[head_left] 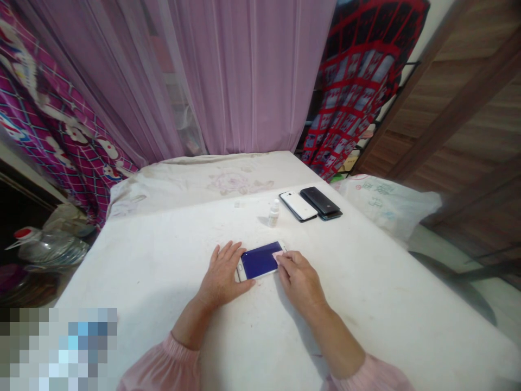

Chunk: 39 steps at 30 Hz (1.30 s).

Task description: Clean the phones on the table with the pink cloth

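A white smartphone (260,261) with a dark blue screen lies flat on the white table in front of me. My left hand (224,274) grips its left end, fingers at the far edge and thumb along the near edge. Between the thumb and fingers of my right hand (299,277) is a small pale pink wiping pad (277,255), pressed on the right end of the screen. The fingertips partly cover the pad. Beyond the phone stands a small white bottle (274,213), upright and touched by neither hand.
A white phone (298,205) lies on a dark one at the back right, beside a stack of black phones (321,202). The white tablecloth (163,239) reaches the purple curtain (252,76). A plastic bag (386,203) hangs by the right edge; a large bottle (52,245) stands left.
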### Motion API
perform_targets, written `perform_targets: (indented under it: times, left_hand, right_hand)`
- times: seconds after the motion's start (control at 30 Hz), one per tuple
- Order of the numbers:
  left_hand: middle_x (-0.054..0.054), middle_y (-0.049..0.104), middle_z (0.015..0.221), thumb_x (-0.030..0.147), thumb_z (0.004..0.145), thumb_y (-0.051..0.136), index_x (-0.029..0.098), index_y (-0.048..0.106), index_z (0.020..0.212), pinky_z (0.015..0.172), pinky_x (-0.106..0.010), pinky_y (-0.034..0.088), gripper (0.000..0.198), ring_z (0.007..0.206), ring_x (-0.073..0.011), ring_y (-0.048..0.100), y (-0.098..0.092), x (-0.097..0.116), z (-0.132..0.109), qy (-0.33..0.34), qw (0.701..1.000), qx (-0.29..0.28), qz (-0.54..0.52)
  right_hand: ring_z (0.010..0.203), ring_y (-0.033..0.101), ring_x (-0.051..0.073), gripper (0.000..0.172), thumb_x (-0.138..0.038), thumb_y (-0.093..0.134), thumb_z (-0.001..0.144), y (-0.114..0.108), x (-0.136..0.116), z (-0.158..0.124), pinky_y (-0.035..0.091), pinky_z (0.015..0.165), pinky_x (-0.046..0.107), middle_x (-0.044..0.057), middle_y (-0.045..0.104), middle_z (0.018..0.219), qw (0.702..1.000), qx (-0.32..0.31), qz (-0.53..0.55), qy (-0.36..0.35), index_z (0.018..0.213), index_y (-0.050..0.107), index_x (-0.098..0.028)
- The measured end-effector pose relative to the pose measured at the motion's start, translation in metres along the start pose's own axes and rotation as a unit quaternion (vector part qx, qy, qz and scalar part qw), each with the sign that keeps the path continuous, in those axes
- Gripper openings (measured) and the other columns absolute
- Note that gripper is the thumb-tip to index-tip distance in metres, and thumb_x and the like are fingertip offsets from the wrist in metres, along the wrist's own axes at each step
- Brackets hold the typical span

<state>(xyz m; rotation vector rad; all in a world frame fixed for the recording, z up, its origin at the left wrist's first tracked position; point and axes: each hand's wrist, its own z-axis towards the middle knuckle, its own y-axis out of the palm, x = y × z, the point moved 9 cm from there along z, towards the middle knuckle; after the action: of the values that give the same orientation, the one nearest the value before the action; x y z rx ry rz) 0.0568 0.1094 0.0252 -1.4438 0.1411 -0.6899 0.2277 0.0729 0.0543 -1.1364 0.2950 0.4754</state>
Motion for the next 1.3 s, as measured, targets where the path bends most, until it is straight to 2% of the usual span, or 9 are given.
perform_targets:
  times: [0.13,0.4,0.63,0.73,0.93,1.03,1.3]
  left_hand:
    - [-0.014,0.044,0.145,0.049,0.073,0.068,0.018,0.046,0.133,0.115,-0.056,0.015,0.07,0.138,-0.0327,0.032,0.0,0.001,0.0,0.001,1.0,-0.004,0.002]
    - [-0.012,0.044,0.145,0.05,0.073,0.068,0.021,0.046,0.133,0.115,-0.055,0.014,0.07,0.138,-0.0324,0.032,0.0,0.0,0.001,0.001,1.0,-0.003,-0.004]
    - [-0.011,0.045,0.145,0.051,0.073,0.067,0.023,0.046,0.133,0.115,-0.055,0.016,0.069,0.138,-0.0323,0.032,0.0,0.001,0.0,-0.002,1.0,0.001,-0.001]
    - [-0.012,0.045,0.145,0.051,0.073,0.067,0.021,0.047,0.133,0.115,-0.055,0.016,0.07,0.138,-0.0328,0.033,-0.001,0.001,0.0,0.0,1.0,0.004,0.001]
    - [-0.013,0.044,0.145,0.051,0.073,0.067,0.018,0.046,0.133,0.115,-0.055,0.015,0.071,0.138,-0.0328,0.032,0.0,0.0,0.001,0.002,1.0,-0.007,0.007]
    - [-0.013,0.044,0.145,0.051,0.074,0.067,0.019,0.046,0.133,0.115,-0.055,0.015,0.07,0.138,-0.0323,0.032,0.0,0.0,0.001,0.003,1.0,-0.009,0.008]
    - [-0.014,0.044,0.145,0.049,0.074,0.066,0.017,0.046,0.133,0.114,-0.056,0.016,0.07,0.138,-0.0323,0.032,0.001,0.001,0.0,0.006,1.0,-0.003,0.014]
  right_hand:
    - [0.084,0.062,0.018,0.032,-0.017,0.043,0.088,0.002,-0.001,-0.003,0.05,0.077,0.027,0.008,0.065,0.094,1.0,0.008,0.006,-0.006,0.099,0.073,-0.02]
    - [0.083,0.062,0.019,0.032,-0.02,0.044,0.087,-0.006,0.021,-0.002,0.05,0.071,0.027,0.007,0.065,0.098,0.997,0.027,-0.052,0.058,0.104,0.071,-0.022]
    - [0.085,0.061,0.018,0.037,-0.011,0.042,0.084,0.008,-0.009,-0.007,0.049,0.075,0.026,0.006,0.065,0.099,0.999,0.001,-0.048,-0.011,0.104,0.07,-0.023]
    - [0.087,0.06,0.017,0.038,-0.01,0.043,0.082,0.011,-0.012,-0.008,0.049,0.075,0.025,0.005,0.065,0.099,0.999,-0.006,-0.04,-0.01,0.104,0.07,-0.025]
    - [0.085,0.062,0.017,0.033,-0.013,0.045,0.083,-0.003,0.014,-0.004,0.049,0.074,0.026,0.004,0.066,0.098,0.998,0.008,-0.038,0.05,0.098,0.072,-0.024]
    - [0.085,0.062,0.017,0.032,-0.015,0.045,0.084,-0.007,0.021,-0.004,0.048,0.071,0.026,0.004,0.066,0.097,0.997,0.019,-0.055,0.059,0.099,0.072,-0.024]
    - [0.084,0.06,0.015,0.037,-0.007,0.047,0.077,0.009,-0.009,-0.009,0.047,0.072,0.023,0.002,0.064,0.094,0.999,-0.01,-0.036,-0.012,0.099,0.07,-0.025]
